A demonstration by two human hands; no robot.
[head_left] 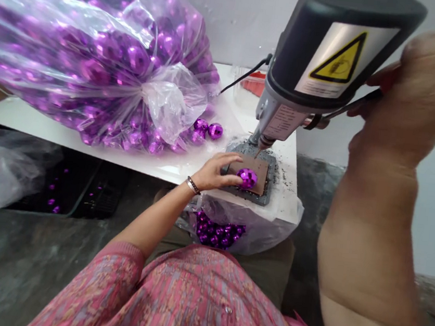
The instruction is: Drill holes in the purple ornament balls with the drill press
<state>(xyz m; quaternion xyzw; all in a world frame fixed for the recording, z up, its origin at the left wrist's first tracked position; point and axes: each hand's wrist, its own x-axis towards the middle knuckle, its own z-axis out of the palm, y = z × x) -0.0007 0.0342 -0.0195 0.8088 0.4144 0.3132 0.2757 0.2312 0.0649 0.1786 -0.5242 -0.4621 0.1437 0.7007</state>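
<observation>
A shiny purple faceted ball (247,178) rests on a brown board (261,169) on the grey base of a bench drill press (290,77). My left hand (220,171) is at the ball's left side, thumb against it and the fingers apart from the thumb; a bracelet circles the wrist. The thin drill bit (258,153) points down just above and behind the ball. High on the right, my right hand (427,77) is wrapped round the drill's lever handle, of which a red part shows between the fingers.
A large clear bag of purple balls (107,56) fills the left of the white table (217,165), with loose balls (215,131) beside it. Below the front edge hangs an open bag of balls (219,232). A red-filled container (253,86) stands behind; dark shavings surround the base.
</observation>
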